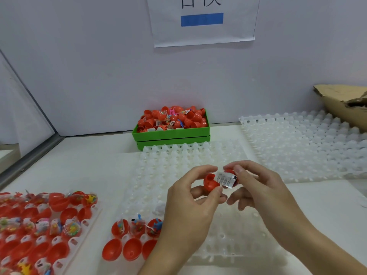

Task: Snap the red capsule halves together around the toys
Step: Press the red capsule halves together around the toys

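Your two hands meet above the white tray at the middle of the table. Your left hand pinches a red capsule half between its thumb and curled fingers, open side turned toward the right. Your right hand grips the other capsule half, mostly hidden behind a clear toy packet with a printed label, which pokes out from it toward the left half. The packet's edge touches or overlaps the left half's rim; the two halves are close but not joined.

On the near left part of the same tray, three open capsule halves holding packed toys sit in a row, with three empty red halves lined up just in front of them. A small white crumpled scrap lies on the tray beside your left wrist.

A second tray at far left carries many more red halves, some with bright toy packets inside and some empty. At the back, against the wall, a green bin is heaped with loose red halves and toy packets. Another white tray lies at right, well apart from your hands, and a torn cardboard box rests on its far corner. A paper sign with a blue bar hangs on the wall above the bin.
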{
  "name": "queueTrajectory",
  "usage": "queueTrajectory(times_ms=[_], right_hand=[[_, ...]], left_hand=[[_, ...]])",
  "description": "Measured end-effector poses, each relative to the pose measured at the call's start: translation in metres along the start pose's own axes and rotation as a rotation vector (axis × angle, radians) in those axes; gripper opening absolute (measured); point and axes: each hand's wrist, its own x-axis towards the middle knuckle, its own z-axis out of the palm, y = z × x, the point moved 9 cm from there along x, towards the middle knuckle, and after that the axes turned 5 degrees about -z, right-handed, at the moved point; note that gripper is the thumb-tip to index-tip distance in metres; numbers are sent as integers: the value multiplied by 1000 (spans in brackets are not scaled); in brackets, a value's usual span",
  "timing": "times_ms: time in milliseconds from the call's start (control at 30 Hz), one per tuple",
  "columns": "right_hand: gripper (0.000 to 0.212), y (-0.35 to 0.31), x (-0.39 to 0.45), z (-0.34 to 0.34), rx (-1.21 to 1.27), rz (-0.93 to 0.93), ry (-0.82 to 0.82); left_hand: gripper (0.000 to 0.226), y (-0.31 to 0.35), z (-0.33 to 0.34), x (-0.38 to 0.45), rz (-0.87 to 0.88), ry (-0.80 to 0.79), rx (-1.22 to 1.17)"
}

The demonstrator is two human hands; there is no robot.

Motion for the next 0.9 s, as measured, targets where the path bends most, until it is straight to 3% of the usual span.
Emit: queueTrajectory(times_ms=[100, 233, 300, 500, 900], right_hand=[[35, -18, 0, -7, -248, -204, 48], [15, -31, -3, 5, -384, -343, -94], [21, -30, -1, 1, -433, -352, -55], [24, -16, 8, -10, -258, -206, -33], [36, -23, 15, -26, -67, -189, -7]], left_hand=[[29, -5, 0, 1, -38, 10, -24], [27, -6, 0, 1, -41, -1, -36], [26, -7, 0, 2, -45, -5, -37], [26, -13, -5, 6, -56, 16, -117], [27, -20, -8, 7, -116, 21, -198]])
